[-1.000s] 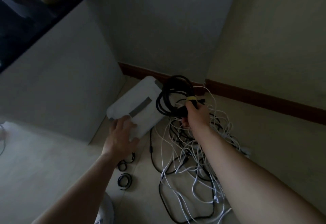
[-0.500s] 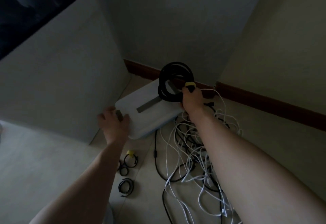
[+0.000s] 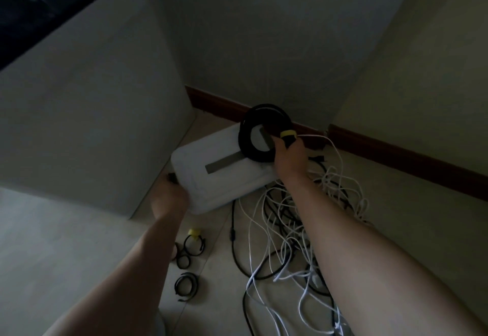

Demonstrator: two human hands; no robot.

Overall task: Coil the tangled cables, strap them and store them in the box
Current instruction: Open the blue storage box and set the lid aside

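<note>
White box with grey stripe; black coil, yellow strap.

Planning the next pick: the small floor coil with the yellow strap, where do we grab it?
Probably at the yellow strap, coming from above. The small coil lies flat on the floor, so its loop offers little to pinch. The strap seems raised at its far edge, away from the other coils crowding its near side.

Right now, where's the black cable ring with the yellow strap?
Head view, centre: the right hand holds the black coiled cable with a yellow strap over the far end of the white plastic box.
</note>
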